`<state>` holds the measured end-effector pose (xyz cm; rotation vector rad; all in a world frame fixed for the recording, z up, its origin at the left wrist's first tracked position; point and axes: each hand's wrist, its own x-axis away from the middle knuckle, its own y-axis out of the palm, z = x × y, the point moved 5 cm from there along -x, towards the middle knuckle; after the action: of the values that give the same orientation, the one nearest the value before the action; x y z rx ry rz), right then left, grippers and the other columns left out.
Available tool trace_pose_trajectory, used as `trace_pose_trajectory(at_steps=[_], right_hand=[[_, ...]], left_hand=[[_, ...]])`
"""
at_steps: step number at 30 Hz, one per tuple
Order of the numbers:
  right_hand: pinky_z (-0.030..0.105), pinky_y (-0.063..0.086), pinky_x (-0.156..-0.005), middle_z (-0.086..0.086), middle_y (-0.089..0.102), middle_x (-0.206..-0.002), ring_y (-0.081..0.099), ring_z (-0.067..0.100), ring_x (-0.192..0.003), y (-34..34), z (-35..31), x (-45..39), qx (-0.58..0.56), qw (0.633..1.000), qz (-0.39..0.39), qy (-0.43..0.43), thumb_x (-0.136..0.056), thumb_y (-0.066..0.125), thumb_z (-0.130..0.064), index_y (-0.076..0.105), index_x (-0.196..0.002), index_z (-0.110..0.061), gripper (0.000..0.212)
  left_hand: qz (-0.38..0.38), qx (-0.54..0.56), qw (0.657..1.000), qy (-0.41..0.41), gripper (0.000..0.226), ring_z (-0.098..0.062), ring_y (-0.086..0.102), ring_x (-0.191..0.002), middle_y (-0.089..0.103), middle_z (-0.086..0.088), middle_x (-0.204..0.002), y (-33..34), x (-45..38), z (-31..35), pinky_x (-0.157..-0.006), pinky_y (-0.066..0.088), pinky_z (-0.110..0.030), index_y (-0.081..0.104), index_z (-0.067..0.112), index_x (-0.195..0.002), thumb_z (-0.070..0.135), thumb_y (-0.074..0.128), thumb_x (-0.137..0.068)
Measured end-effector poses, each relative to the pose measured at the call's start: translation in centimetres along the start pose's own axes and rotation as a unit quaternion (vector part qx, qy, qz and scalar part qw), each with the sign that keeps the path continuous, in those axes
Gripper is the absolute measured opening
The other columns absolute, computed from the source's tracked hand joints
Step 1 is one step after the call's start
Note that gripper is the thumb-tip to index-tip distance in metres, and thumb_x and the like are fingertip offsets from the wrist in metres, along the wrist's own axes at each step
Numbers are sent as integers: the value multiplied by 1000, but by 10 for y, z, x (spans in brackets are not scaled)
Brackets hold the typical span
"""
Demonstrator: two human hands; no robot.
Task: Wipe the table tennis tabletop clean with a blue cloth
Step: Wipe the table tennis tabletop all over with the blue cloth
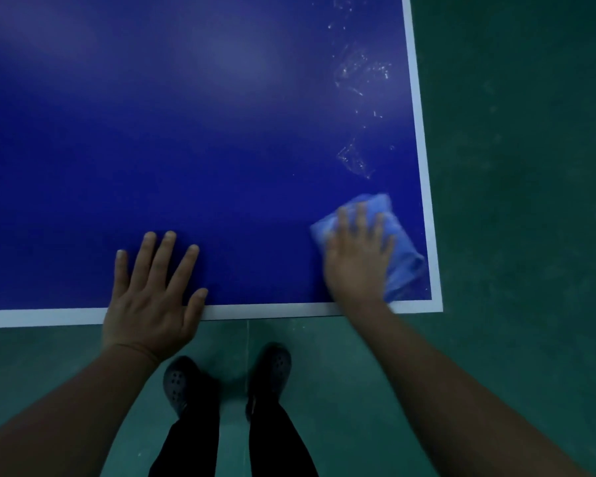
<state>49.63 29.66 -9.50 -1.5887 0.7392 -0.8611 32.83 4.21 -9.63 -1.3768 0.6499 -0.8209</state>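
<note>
Two bare hands lie on the table tennis tabletop (186,132), both near its close edge; your left hand (148,297) rests flat with fingers straight and spread, palm down on the dark blue surface and across the white border line (272,310), holding nothing; your right hand (356,256) presses down on the blue cloth (401,256), fingers straight and slightly fanned over it, none curled round it as far as the blurred view lets you see; the cloth sits bunched in the near right corner of the tabletop, just inside the white lines, sticking out past your fingertips and to the right of your palm; beyond the cloth, along the right side of the tabletop, pale streaks and droplets (362,74) glisten in scattered patches, the nearest patch close to the cloth but apart from it; below the table edge your two dark perforated clogs (176,383) stand on the green floor (513,201), with black trouser legs (279,442) above them
</note>
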Motion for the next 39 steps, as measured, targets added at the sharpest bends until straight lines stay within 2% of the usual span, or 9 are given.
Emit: trace_pose_trajectory(at_steps=[3,5,19,22,26,29,31,36,39], right_hand=[[54,7,-122,-3,22,-165,9,29,-154,15,-48,31,25,977,-36,-208,-103,24,-55,32,-154,-32,57],[51,12,-121,-6,23,-165,10,27,-154,12,-26,17,20,975,-41,-216,-101,23,-59,31,-154,-34,59],[27,38,-91,14,50,-135,55,26,-113,-65,181,-60,-193,960,95,177,-105,40,-46,54,-142,-19,48],[18,37,-88,-6,53,-126,54,7,-104,-74,123,-33,-278,944,156,87,-101,47,-49,59,-136,-26,43],[23,45,-78,-23,59,-103,58,2,-92,-34,95,-4,-121,990,15,-67,-92,48,-64,61,-117,-39,37],[35,47,-83,13,64,-116,60,31,-97,-42,193,-33,-168,960,22,221,-97,47,-39,62,-111,-13,33],[28,41,-85,23,57,-126,58,37,-107,-58,231,-43,-173,941,35,289,-101,46,-25,64,-118,-3,34],[13,32,-104,17,42,-139,43,17,-125,-87,155,-41,-258,943,206,29,-96,57,-10,42,-149,-10,55],[21,38,-109,14,43,-138,45,19,-125,-78,113,-44,-289,940,176,-48,-93,63,-10,48,-141,-14,50]], left_hand=[[0,-1,1000,-3,70,-35,13,-151,24,-18,-161,-1,0,-1,-121,1,-57,33,13,-153,52,27,-95],[0,0,1000,-4,71,-35,13,-151,22,-18,-161,-1,0,-1,-121,2,-57,33,13,-153,52,28,-94],[37,67,997,-8,71,-31,5,-153,13,-17,-164,-13,10,34,-122,-2,-52,27,7,-154,51,23,-98],[39,82,996,2,70,-31,10,-152,20,-19,-162,-11,7,61,-122,0,-53,33,6,-151,52,18,-100],[35,76,996,17,66,-32,14,-151,23,-19,-160,-8,-4,85,-122,3,-55,35,7,-149,46,27,-97],[34,67,997,15,65,-32,14,-151,23,-20,-160,-8,-9,88,-122,1,-53,35,7,-149,45,29,-97],[31,69,997,17,65,-33,14,-151,23,-20,-160,-8,-10,89,-122,0,-53,36,7,-149,45,29,-97],[7,40,999,5,67,-35,15,-150,24,-21,-159,1,-12,89,-122,-1,-53,39,5,-148,46,28,-96],[5,29,1000,1,68,-36,16,-150,27,-22,-158,3,-15,90,-122,0,-55,40,5,-147,47,28,-96]])
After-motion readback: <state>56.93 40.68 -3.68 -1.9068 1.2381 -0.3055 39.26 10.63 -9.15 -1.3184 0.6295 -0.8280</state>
